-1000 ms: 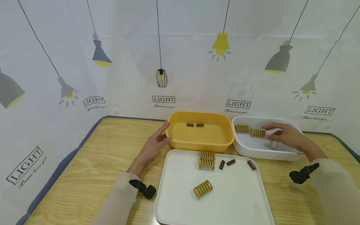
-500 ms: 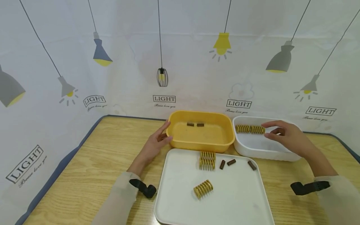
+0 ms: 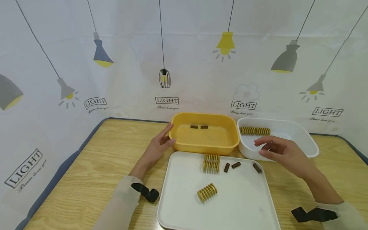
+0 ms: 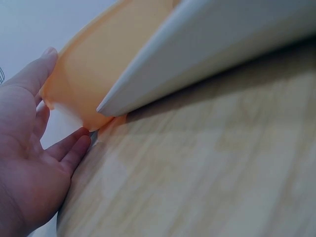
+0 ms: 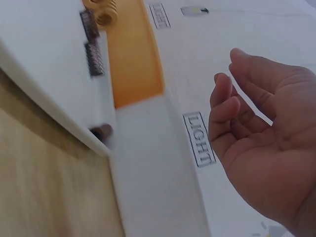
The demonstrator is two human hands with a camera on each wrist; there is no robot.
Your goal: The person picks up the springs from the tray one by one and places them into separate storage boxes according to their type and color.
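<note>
My left hand (image 3: 156, 147) rests open against the left end of the yellow bin (image 3: 184, 145), fingers on its rim (image 4: 74, 74). Two small dark springs (image 3: 199, 127) lie in that bin. My right hand (image 3: 277, 150) hovers empty with loosely curled fingers (image 5: 232, 113) over the near rim of the white bin (image 3: 311, 145), which holds two yellow springs (image 3: 255, 131) end to end. The white tray (image 3: 244, 204) in front carries three yellow springs, two stacked (image 3: 211, 163) and one apart (image 3: 207, 192), and three small dark springs (image 3: 235, 165).
A wooden table (image 3: 86, 172) with a dark edge band holds everything. A white backdrop printed with lamps (image 3: 225, 43) closes off the back and left. Black wrist straps (image 3: 146, 192) sit on both sleeves.
My right hand has drawn back out of the white bin toward me, empty. The two yellow springs now lie lined up in that bin. My left hand has not moved.
</note>
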